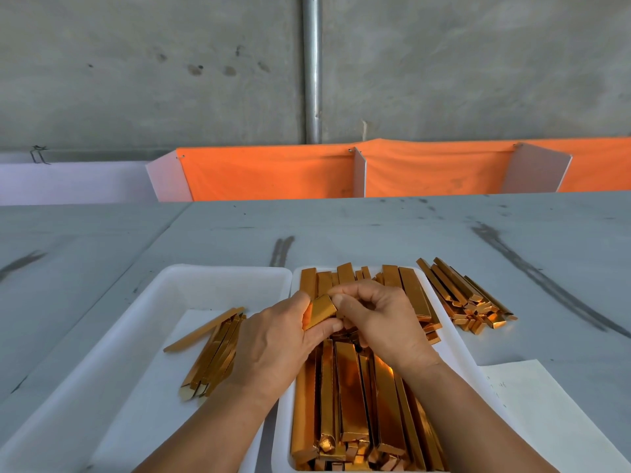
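Both hands meet over the right white tray (459,343), which is packed with several long gold cardboard boxes (351,397). My left hand (273,343) and my right hand (379,319) together hold one gold box (321,310), seen end-on and tilted toward me. Left fingers and thumb curl round its lower side. The right thumb and fingers pinch its upper end. The rest of that box is hidden behind the hands.
The left white tray (143,302) holds a small bundle of flat gold box blanks (215,349) on white paper. Another gold pile (461,297) lies on the grey table right of the trays, a paper sheet (543,411) nearer me. Orange-cloth dividers (273,172) stand behind.
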